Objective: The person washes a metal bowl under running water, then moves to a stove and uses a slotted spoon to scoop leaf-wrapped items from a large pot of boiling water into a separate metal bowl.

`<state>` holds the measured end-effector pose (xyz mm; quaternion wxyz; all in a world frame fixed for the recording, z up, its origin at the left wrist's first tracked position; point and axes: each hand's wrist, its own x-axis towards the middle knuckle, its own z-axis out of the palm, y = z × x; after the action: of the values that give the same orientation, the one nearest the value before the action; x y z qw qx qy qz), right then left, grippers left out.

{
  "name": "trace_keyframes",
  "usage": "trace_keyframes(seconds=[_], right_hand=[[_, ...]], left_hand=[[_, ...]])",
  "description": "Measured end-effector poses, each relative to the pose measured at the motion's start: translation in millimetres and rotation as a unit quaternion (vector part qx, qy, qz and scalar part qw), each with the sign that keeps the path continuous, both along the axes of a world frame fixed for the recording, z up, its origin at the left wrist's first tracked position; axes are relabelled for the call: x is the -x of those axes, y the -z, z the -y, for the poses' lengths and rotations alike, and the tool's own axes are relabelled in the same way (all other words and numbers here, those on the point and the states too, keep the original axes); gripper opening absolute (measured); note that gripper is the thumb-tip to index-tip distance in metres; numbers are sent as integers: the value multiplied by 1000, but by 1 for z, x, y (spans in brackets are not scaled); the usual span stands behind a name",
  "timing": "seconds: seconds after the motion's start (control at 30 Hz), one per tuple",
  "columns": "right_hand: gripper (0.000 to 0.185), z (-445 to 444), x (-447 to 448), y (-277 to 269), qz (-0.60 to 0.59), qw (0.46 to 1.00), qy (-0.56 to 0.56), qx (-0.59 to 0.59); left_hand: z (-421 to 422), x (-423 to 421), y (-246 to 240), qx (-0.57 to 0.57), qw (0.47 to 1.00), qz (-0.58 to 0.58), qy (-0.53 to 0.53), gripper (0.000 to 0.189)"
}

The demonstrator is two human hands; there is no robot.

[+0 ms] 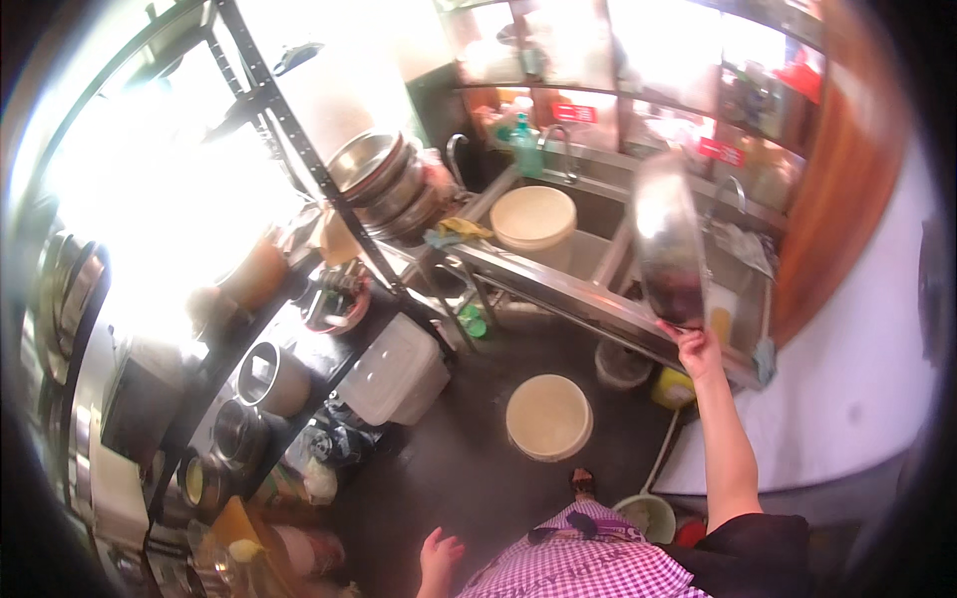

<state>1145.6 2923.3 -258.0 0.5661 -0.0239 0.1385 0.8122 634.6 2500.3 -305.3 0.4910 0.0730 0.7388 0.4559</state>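
My right hand (697, 351) grips the lower rim of a large shiny stainless steel basin (671, 239). The basin is tilted up on edge above the right part of a stainless steel sink (516, 263), hiding some of it. Low in the picture, my left hand (439, 553) holds nothing, its fingers apart. A cream plastic bucket (534, 217) stands in the middle sink bowl. Another cream bucket (549, 416) is on the dark floor ahead of my foot.
At left, a metal shelf rack (351, 217) carries several pots and a lidded plastic bin (396, 366). Stacked metal basins (381, 179) stand left of the sink. A green pump bottle (526, 148) is near the faucet (562, 153). A ladle-like dipper (647, 516) lies by my right leg.
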Motion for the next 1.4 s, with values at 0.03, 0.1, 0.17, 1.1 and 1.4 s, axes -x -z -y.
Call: trace_keyframes(seconds=[0.03, 0.1, 0.17, 1.1, 1.4], right_hand=[[35, -22, -1, 12, -14, 1000, 5, -10], [41, -66, -4, 33, -50, 998, -2, -43], [47, -106, -5, 49, -99, 990, -37, -92], [44, -155, 36, 175, -43, 990, -91, 97], [13, -119, 90, 155, 339, 919, 164, 117]], left_hand=[[-1, -5, 0, 12, 1000, 7, -28, 54], [-15, -17, -3, 14, 997, 10, -71, 50], [-36, -31, -11, -8, 997, 11, -72, 49], [-336, 64, -94, -122, 985, -102, 75, 39], [-764, 256, -202, -427, 902, 58, 21, 30]])
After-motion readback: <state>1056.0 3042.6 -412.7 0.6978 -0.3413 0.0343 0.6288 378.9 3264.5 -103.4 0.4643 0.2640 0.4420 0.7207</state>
